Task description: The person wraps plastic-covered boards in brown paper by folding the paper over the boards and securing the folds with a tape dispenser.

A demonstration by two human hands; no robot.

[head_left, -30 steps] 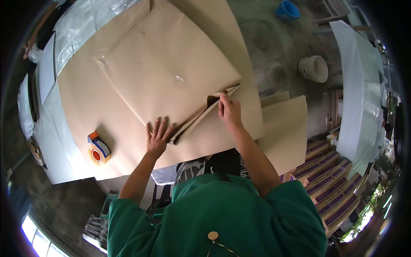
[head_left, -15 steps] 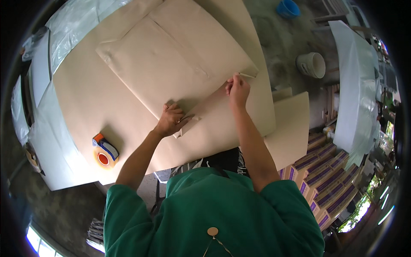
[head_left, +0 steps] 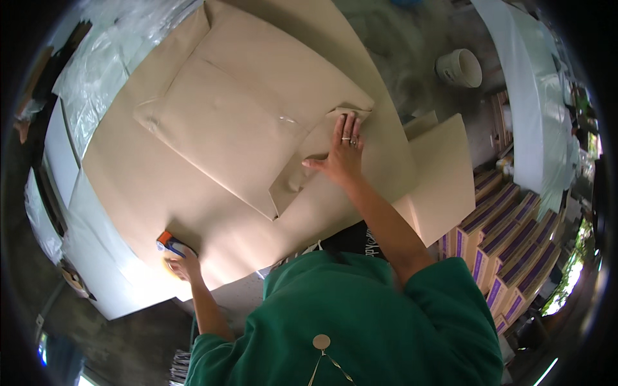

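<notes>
Under the right fingers [head_left: 348, 128] lies the near end of a flat brown-paper package [head_left: 251, 90], itself on a broad brown paper sheet [head_left: 116, 154]. Against the left fingers [head_left: 174, 264] rests an orange-and-blue tape dispenser [head_left: 170, 242]. Rightward of the right fingers stand a round white bucket [head_left: 447, 69] and, nearer the body, stacked brown cardboard boxes [head_left: 505, 241].

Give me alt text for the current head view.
A person's right hand lies spread on the folded flap of a brown paper package; the left hand touches an orange-and-blue tape dispenser. Purple-striped cartons are stacked at right.
</notes>
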